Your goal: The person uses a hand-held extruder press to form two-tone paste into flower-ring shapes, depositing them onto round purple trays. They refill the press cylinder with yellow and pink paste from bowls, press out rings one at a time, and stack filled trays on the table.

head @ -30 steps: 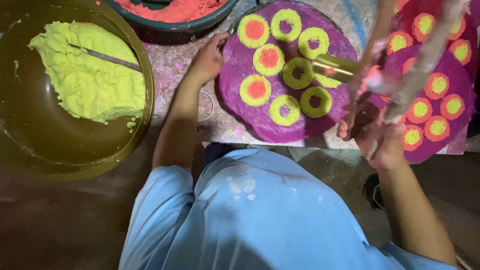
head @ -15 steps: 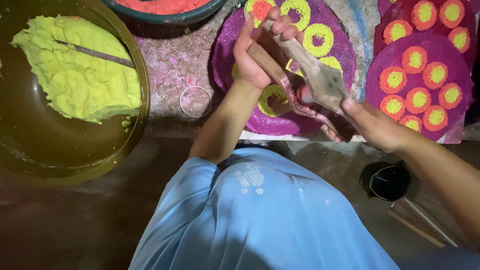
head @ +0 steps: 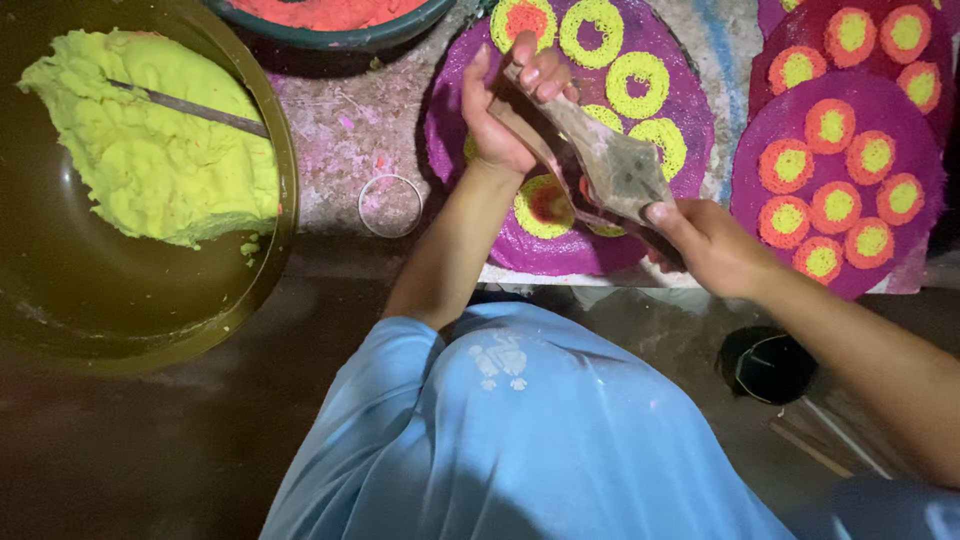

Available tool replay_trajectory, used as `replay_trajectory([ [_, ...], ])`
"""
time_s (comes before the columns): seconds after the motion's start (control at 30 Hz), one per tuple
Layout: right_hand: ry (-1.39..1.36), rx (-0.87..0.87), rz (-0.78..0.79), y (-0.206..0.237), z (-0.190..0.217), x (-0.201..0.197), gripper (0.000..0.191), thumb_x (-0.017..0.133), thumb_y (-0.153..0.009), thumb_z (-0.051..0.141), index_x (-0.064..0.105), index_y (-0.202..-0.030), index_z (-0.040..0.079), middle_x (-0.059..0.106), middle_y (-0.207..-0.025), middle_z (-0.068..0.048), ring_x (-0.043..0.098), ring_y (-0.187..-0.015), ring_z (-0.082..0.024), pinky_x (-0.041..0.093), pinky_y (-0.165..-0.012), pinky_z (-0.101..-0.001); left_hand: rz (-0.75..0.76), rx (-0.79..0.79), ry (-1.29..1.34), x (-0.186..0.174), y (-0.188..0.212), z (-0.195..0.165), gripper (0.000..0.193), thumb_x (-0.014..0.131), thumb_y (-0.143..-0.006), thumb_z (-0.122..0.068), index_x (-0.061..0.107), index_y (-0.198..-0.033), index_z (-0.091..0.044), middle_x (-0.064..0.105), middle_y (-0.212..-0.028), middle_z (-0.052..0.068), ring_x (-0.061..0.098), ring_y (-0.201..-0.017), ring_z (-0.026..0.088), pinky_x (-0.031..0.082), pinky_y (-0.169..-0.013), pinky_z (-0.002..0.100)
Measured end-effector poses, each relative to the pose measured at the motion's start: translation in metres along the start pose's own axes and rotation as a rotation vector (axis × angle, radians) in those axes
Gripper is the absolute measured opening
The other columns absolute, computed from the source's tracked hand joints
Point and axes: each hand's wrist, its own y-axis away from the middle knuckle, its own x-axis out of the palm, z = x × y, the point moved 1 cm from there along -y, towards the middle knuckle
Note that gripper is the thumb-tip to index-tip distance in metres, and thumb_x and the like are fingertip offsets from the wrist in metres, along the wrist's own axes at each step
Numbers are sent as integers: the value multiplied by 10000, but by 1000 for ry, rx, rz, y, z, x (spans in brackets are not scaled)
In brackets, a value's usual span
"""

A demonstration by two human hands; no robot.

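Note:
My left hand (head: 505, 105) and my right hand (head: 705, 240) both grip a long brown wooden tool (head: 605, 160), held slantwise over a round purple disc (head: 560, 250). The left hand holds the tool's far narrow end; the right hand holds its wider near end with the thumb on top. The disc carries several yellow-green rings (head: 640, 82) with red or purple centres. One ring with a dark red centre (head: 545, 205) lies just under the tool.
A large dark bowl (head: 275, 190) at left holds yellow-green dough (head: 150, 150) with a metal rod (head: 190, 107) stuck in it. A bowl of red dough (head: 330, 15) is at top. More purple discs with rings (head: 840, 170) sit at right. A small metal ring (head: 390, 205) lies on the stained surface.
One second ago my left hand rested on the disc and the right held something blurred. Since then both hands have closed on the wooden tool over the disc, and the view has shifted slightly.

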Motion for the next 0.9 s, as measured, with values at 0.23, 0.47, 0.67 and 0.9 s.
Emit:
replay_trajectory([
  [0.23, -195, -239, 217, 8, -11, -3, 837, 238, -899, 736, 713, -943, 48, 688, -756, -11, 576, -636, -145, 362, -441, -341, 21, -116, -189, 37, -14, -9, 275, 493, -990, -404, 507, -1046, -136, 497, -910, -7, 542, -926, 165, 480, -939, 371],
  [0.47, 23, 45, -18, 47, -45, -51, 834, 225, -1010, 693, 704, -924, 17, 618, -695, -99, 546, -640, -208, 433, -593, -372, 8, -115, 79, 14, -29, 67, 257, 492, -1029, -394, 498, -1027, -138, 483, -914, -21, 515, -909, 144, 472, -1019, 368],
  [0.67, 13, -30, -184, 34, -41, -28, 652, 338, -1021, 590, 662, -957, 28, 662, -724, -81, 631, -676, -181, 521, -637, -371, 113, -143, 63, -19, -40, 72, 380, 433, -1070, -521, 497, -971, -161, 452, -847, -39, 503, -845, 128, 498, -957, 357],
  [0.9, 46, 15, -136, 31, -52, -39, 711, 321, -1042, 574, 689, -880, -12, 657, -685, -105, 628, -638, -210, 509, -634, -388, 18, -115, 66, -23, -38, 85, 424, 404, -1049, -549, 506, -947, -151, 444, -810, -44, 490, -800, 120, 503, -907, 362],
])
